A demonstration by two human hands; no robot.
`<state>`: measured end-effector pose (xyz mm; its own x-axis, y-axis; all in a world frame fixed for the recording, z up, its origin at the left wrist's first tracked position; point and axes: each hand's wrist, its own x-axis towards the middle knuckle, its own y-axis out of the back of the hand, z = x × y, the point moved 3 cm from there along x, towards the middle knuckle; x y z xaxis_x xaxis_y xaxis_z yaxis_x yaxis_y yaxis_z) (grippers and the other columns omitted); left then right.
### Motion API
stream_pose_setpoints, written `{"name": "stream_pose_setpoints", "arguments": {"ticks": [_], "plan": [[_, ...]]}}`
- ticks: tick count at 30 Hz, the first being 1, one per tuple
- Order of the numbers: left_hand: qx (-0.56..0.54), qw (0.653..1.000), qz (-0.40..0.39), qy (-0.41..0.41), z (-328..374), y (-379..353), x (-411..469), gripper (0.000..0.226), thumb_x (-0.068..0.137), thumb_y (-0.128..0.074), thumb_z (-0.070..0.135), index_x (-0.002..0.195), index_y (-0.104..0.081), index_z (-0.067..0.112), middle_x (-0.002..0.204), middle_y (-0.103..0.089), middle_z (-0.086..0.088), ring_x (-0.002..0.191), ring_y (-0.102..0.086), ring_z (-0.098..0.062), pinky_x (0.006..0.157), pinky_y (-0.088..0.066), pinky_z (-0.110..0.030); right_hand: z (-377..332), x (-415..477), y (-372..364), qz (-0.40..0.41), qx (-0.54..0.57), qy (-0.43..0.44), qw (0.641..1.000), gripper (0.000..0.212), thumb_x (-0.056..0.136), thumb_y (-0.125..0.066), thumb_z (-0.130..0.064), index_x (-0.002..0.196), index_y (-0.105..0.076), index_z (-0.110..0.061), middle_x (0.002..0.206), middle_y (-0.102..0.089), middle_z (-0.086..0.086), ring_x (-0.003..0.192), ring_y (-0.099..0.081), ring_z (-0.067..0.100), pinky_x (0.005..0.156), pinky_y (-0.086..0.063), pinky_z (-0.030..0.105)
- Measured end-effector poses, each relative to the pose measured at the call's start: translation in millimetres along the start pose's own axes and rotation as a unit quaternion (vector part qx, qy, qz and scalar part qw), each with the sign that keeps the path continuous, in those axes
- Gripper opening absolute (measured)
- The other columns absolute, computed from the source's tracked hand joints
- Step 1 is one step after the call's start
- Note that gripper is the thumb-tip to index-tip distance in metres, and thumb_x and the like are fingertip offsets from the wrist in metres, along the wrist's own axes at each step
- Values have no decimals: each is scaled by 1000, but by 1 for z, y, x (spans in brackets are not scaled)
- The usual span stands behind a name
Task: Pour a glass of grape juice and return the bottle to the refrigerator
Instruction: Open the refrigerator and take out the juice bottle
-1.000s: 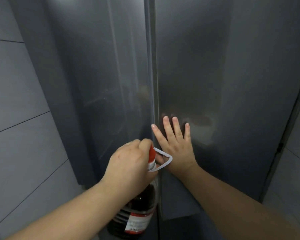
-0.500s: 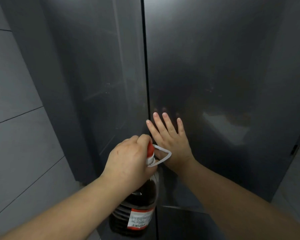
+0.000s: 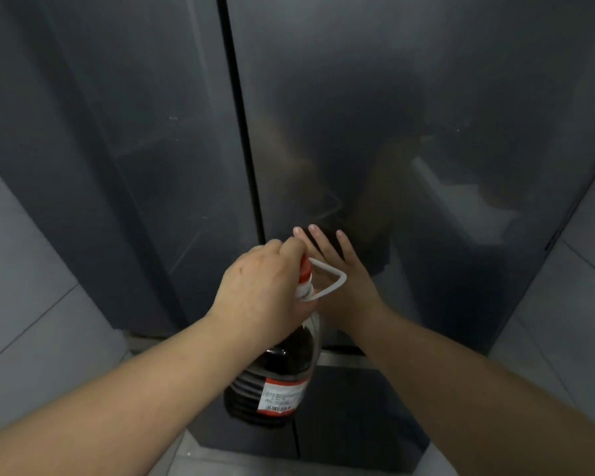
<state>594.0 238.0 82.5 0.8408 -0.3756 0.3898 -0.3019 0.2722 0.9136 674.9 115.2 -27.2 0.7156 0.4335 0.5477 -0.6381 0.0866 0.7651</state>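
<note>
The right door (image 3: 392,132), ajar a second ago, now sits flush. The left hand (image 3: 261,290), gripping the bottle (image 3: 275,376) neck, has drifted across the right hand (image 3: 358,290), covering a finger behind the grip.

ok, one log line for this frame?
left hand: grips juice bottle at neck | right hand: flat on right fridge door | state: door shut, bottle capped, not yet inside

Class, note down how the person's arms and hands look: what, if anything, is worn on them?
Both arms are bare. The left forearm and right forearm show no sleeve up to the picture's edge. The left hand and right hand wear no gloves. No watch, bracelet or ring shows on the visible parts. The right hand's nails look short and plain.
</note>
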Motion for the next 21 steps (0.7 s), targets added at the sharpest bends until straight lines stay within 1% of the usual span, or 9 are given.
{"name": "stream_pose_setpoints", "arguments": {"ticks": [3,6,9,11,13,15,17,19,21], "plan": [[-20,1000,-10,-16,5,-8,1,53,79,-71,47,122,-44,30,108,-54,12,96,-50,-7,84,-41,-22,6,-14,6,-50,-5,-4,999,73,92,-41,-46,155,-19,-17,163,-12,10,150,-3,29,119,0,50],[-28,997,-6,-69,12,-13,-2,51,81,-67,50,121,-43,30,107,-53,11,90,-44,-5,81,-37,-20,16,-47,13,-91,44,-72,992,75,89,-33,-56,154,-20,-22,163,-9,8,149,6,26,118,10,49],[-67,989,1,-133,23,-15,-5,47,80,-69,47,116,-46,29,104,-54,10,88,-46,-6,80,-37,-21,25,-85,42,-79,109,-154,979,69,87,-45,-50,151,-28,-28,163,-8,2,147,13,19,117,8,46],[-93,979,-9,-180,36,-16,-10,46,79,-71,46,114,-46,28,103,-54,9,90,-47,-8,80,-38,-22,26,-116,70,-86,190,-219,953,79,78,-58,-42,150,-27,-33,163,-4,-5,146,16,14,118,10,41],[-121,964,-15,-236,52,-15,-17,45,76,-73,44,110,-49,26,98,-53,9,87,-49,-10,76,-38,-23,17,-147,102,-64,260,-275,923,91,66,-52,-42,151,-21,-39,162,-4,-9,149,9,14,121,3,42],[-141,948,-23,-283,70,-15,-28,43,73,-75,43,105,-54,23,93,-58,6,84,-55,-15,73,-43,-25,2,-171,133,-45,295,-314,901,93,62,-50,-45,148,-16,-48,162,-10,-9,151,0,18,121,-4,46],[-173,922,-19,-345,98,-14,-46,40,71,-73,40,102,-58,20,90,-61,2,82,-59,-21,71,-49,-32,-14,-194,164,-25,290,-344,893,90,64,-61,-49,147,-25,-44,156,-28,-12,148,-18,22,118,-16,51],[-210,898,-24,-386,125,-8,-67,37,73,-70,37,103,-57,21,91,-61,2,86,-59,-24,74,-46,-34,-26,-214,190,33,290,-380,878,80,66,-73,-48,138,-42,-36,140,-44,-18,136,-36,21,111,-30,49],[-254,869,-40,-421,153,-2,-90,40,75,-69,37,109,-56,23,98,-61,2,94,-57,-23,78,-42,-33,-37,-241,215,90,284,-437,849,74,65,-82,-47,130,-50,-32,128,-53,-17,125,-47,23,103,-38,48]]}}
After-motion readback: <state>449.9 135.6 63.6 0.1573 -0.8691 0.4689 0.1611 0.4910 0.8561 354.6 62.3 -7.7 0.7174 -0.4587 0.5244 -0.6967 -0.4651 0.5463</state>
